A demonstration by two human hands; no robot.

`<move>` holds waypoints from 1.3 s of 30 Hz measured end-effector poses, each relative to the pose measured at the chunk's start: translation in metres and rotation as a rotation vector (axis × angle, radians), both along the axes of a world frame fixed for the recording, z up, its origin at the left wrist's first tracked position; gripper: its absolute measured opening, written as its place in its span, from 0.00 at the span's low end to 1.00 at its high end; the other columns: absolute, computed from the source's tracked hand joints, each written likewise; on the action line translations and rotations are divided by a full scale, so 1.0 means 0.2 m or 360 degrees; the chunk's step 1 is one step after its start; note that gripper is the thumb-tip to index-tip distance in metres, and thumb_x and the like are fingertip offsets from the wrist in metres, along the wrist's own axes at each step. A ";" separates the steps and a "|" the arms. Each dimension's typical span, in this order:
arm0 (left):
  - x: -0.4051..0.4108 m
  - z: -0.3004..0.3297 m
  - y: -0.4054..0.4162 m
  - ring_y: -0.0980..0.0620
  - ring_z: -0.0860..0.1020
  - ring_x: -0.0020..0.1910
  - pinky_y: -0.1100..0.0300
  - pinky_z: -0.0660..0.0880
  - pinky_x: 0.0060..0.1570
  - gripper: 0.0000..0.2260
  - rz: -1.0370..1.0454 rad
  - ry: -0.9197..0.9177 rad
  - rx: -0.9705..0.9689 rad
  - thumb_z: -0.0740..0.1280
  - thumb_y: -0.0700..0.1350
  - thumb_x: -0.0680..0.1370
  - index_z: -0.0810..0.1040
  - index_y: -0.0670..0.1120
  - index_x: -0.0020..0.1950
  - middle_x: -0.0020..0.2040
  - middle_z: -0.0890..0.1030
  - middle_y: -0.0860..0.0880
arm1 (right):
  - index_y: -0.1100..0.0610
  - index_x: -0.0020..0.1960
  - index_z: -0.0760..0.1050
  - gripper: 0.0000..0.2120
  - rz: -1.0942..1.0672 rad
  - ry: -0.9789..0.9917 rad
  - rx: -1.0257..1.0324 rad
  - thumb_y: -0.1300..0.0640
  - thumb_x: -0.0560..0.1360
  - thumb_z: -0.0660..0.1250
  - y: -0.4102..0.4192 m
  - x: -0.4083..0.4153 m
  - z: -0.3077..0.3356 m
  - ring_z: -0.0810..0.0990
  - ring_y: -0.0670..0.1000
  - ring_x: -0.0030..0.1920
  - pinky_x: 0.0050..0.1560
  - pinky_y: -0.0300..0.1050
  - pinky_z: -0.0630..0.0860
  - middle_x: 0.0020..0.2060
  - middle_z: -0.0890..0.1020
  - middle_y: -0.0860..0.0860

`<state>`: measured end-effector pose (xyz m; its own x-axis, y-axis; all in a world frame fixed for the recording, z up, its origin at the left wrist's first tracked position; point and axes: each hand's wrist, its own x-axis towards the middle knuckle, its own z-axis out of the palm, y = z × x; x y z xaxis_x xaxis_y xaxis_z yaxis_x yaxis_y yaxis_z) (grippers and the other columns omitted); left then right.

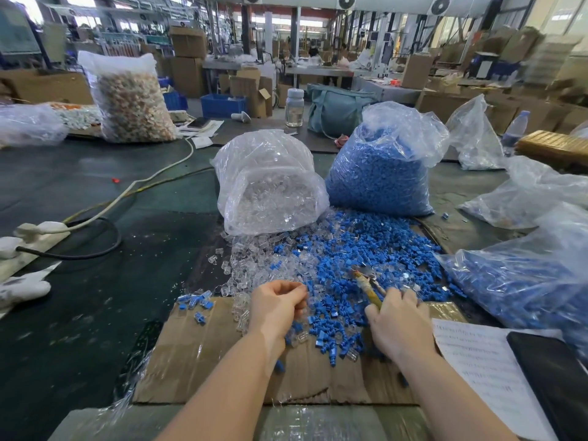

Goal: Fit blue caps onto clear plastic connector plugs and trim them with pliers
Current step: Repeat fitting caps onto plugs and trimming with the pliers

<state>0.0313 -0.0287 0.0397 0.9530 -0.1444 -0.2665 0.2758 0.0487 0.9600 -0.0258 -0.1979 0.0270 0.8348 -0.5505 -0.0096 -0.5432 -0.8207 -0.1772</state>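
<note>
Factory-floor clutter of cartons, crates and worktables is stretching away behind the dark green table [95, 297] where you are sitting at a flattened sheet of cardboard [203, 354]. Your left hand [276, 303] is curling its fingers over the edge of the loose pile, apparently pinching a small piece, though what it is holding is too blurred to name. Your right hand [397, 319] is gripping the yellow-handled pliers [369, 288], their metal nose lying on the heap of blue caps [350, 249] just beside it. Clear connector plugs [251, 268] are spilling from the mouth of the toppled clear bag [270, 186] and mixing with the caps in front of you. Behind the heap, the bag of blue caps [378, 173] is standing nearly full. A small cluster of capped plugs [194, 303] is resting at the cardboard's left edge, which looks like the finished output so far; a larger bag of blue parts [515, 291] is lying at your right, its contents unclear. A printed sheet [477, 361] is lying by your right forearm. Judging by the full bags and the handful done, most of the job is still waiting.
</note>
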 end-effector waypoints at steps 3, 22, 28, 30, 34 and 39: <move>0.03 0.02 0.01 0.54 0.76 0.32 0.66 0.75 0.31 0.01 0.0033 0.0045 -0.0072 0.68 0.35 0.74 0.78 0.38 0.45 0.36 0.79 0.45 | 0.58 0.48 0.68 0.11 0.0207 -0.0157 0.0606 0.51 0.79 0.54 0.05 0.01 0.09 0.72 0.52 0.41 0.43 0.47 0.70 0.44 0.72 0.53; 0.17 0.08 0.05 0.53 0.77 0.31 0.65 0.77 0.30 0.03 0.0308 0.0120 -0.0137 0.69 0.34 0.74 0.78 0.40 0.41 0.34 0.80 0.44 | 0.58 0.48 0.69 0.08 0.0311 0.0061 0.1800 0.53 0.80 0.55 0.20 -0.03 0.30 0.74 0.52 0.46 0.42 0.45 0.75 0.45 0.71 0.55; 0.17 0.10 0.04 0.54 0.77 0.30 0.66 0.77 0.29 0.01 0.0342 0.0105 -0.0122 0.69 0.35 0.74 0.79 0.40 0.42 0.34 0.80 0.45 | 0.57 0.45 0.67 0.07 0.0454 0.0166 0.1710 0.67 0.73 0.61 0.21 -0.03 0.32 0.68 0.52 0.41 0.43 0.47 0.70 0.41 0.69 0.55; 0.18 0.11 0.04 0.54 0.77 0.30 0.65 0.77 0.29 0.01 0.0352 0.0079 -0.0089 0.69 0.35 0.74 0.79 0.39 0.43 0.34 0.80 0.45 | 0.57 0.45 0.66 0.09 0.0473 0.0201 0.1635 0.69 0.71 0.60 0.21 -0.03 0.32 0.68 0.53 0.40 0.43 0.47 0.68 0.41 0.68 0.55; 0.18 0.12 0.04 0.54 0.76 0.28 0.65 0.77 0.28 0.02 0.0354 0.0041 -0.0027 0.69 0.35 0.74 0.79 0.40 0.41 0.33 0.79 0.45 | 0.56 0.45 0.65 0.11 0.0464 0.0256 0.1527 0.72 0.70 0.56 0.22 -0.02 0.31 0.66 0.52 0.40 0.39 0.45 0.65 0.41 0.68 0.56; 0.19 0.10 0.04 0.53 0.77 0.31 0.60 0.78 0.34 0.04 0.0398 -0.0057 0.0067 0.69 0.36 0.74 0.79 0.42 0.40 0.33 0.80 0.46 | 0.54 0.43 0.67 0.16 0.0458 0.0246 0.1586 0.74 0.68 0.54 0.23 -0.02 0.32 0.66 0.54 0.43 0.40 0.48 0.64 0.43 0.68 0.56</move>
